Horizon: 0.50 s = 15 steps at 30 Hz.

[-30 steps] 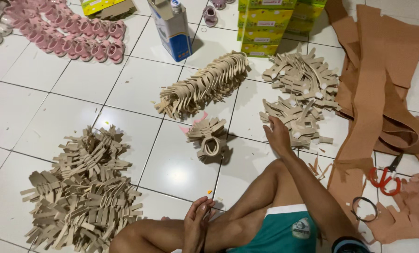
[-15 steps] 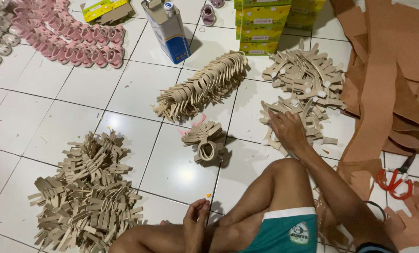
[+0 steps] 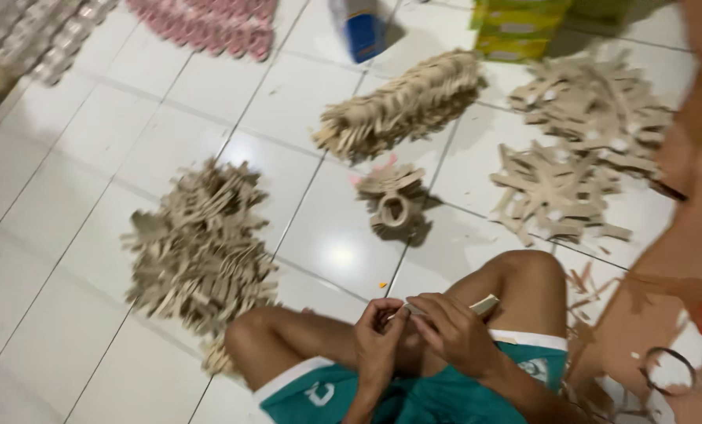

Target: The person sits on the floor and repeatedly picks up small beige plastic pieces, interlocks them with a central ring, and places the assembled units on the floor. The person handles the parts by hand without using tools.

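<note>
White glossy floor tiles point(image 3: 91, 196) fill the head view, and a person sits on them with bare knees drawn up, in green shorts point(image 3: 414, 392). Both hands meet over the lap: the left hand point(image 3: 376, 345) and the right hand point(image 3: 453, 334) are closed with their fingertips pinching a thin beige strip point(image 3: 480, 306), whose free end sticks out to the right above the thigh. Held close to the body like this, the strip sits right under the eyes and between both sets of fingers.

Sorted heaps ring the sitter within arm's reach: a large pile of beige strips point(image 3: 197, 247) at the left knee, a long heap of curved pieces point(image 3: 402, 106) further out, flat cut shapes point(image 3: 563, 188) spread to the right, and a small bundle with a loop point(image 3: 390, 204) in the middle. Brown sheet material point(image 3: 681, 251) lies at the right edge. Pink items in rows point(image 3: 217, 23), a blue-and-white carton point(image 3: 365, 31) and yellow-green boxes point(image 3: 516, 31) line the far side, blurred.
</note>
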Each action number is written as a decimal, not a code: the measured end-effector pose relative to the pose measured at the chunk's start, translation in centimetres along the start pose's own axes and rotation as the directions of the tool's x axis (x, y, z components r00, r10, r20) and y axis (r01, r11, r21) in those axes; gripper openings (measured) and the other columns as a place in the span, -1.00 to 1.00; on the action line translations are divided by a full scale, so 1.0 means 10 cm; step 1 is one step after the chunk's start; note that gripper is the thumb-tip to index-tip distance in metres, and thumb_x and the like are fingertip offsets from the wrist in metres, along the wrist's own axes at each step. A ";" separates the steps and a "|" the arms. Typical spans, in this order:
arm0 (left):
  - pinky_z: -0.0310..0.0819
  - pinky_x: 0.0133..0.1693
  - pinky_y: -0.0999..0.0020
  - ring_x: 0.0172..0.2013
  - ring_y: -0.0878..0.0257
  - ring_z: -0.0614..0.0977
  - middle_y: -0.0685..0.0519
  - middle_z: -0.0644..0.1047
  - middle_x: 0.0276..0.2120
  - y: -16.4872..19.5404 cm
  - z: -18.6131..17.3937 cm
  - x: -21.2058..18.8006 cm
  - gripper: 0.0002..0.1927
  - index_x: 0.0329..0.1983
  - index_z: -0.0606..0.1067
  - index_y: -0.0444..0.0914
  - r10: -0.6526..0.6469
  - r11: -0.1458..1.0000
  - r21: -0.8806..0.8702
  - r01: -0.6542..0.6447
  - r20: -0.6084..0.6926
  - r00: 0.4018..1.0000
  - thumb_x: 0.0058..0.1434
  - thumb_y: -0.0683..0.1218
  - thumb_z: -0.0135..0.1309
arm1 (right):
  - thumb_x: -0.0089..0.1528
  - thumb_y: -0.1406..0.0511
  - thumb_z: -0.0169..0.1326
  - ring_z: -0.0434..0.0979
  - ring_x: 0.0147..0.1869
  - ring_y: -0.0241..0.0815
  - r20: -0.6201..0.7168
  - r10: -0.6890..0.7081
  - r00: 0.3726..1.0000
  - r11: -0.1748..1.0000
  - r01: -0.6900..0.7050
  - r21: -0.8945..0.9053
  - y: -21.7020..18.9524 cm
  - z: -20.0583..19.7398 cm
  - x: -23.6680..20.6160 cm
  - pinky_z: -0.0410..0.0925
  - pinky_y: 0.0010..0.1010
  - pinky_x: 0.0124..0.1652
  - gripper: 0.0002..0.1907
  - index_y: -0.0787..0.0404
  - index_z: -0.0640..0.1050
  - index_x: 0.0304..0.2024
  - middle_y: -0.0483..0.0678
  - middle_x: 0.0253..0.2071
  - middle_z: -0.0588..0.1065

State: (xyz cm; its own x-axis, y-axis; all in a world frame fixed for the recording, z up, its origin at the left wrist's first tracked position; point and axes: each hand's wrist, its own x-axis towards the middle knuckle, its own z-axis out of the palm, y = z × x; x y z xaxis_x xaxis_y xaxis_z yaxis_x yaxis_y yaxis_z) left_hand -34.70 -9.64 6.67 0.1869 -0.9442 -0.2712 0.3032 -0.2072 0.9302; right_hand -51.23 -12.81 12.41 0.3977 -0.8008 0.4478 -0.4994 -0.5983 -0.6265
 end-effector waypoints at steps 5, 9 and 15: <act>0.54 -0.08 0.48 -0.17 0.31 0.63 -0.01 0.60 -0.24 -0.01 -0.52 -0.11 -0.72 -0.01 0.39 -0.34 0.014 0.986 -0.163 -0.028 -0.084 0.996 0.28 -0.24 0.19 | 0.15 0.44 0.25 0.71 -0.14 -0.07 0.074 -0.005 0.997 0.972 -0.012 0.236 -0.14 0.58 0.07 0.57 -0.39 -0.26 -0.63 0.34 0.59 0.03 0.11 -0.09 0.62; 0.56 -0.05 0.49 -0.13 0.32 0.64 -0.03 0.61 -0.21 0.10 -0.85 -0.21 -0.60 0.07 0.30 -0.33 0.002 0.988 -0.151 -0.015 -0.089 0.996 0.27 -0.21 0.22 | 0.16 0.42 0.24 0.72 -0.18 -0.06 0.089 -0.025 0.996 0.965 0.001 0.262 -0.16 1.03 -0.02 0.55 -0.41 -0.27 -0.70 0.38 0.59 -0.05 0.12 -0.19 0.65; 0.58 -0.14 0.44 -0.18 0.31 0.69 -0.07 0.69 -0.21 0.53 -1.33 -0.13 -0.67 0.01 0.47 -0.33 -0.039 0.938 0.345 0.017 0.055 0.998 0.26 -0.09 0.21 | 0.22 0.36 0.21 0.70 -0.36 -0.23 0.128 0.247 0.961 0.908 -0.275 0.315 -0.17 1.57 -0.21 0.51 -0.50 -0.41 -0.77 0.37 0.61 -0.10 0.07 -0.38 0.66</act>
State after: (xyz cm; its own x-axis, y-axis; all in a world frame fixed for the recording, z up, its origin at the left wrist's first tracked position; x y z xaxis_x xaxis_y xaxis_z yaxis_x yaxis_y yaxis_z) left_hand -20.91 -6.06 8.64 0.1236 -0.9481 -0.2929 -0.0351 -0.2992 0.9535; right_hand -39.11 -9.70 2.51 0.3577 -0.9136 0.1936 -0.3211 -0.3150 -0.8931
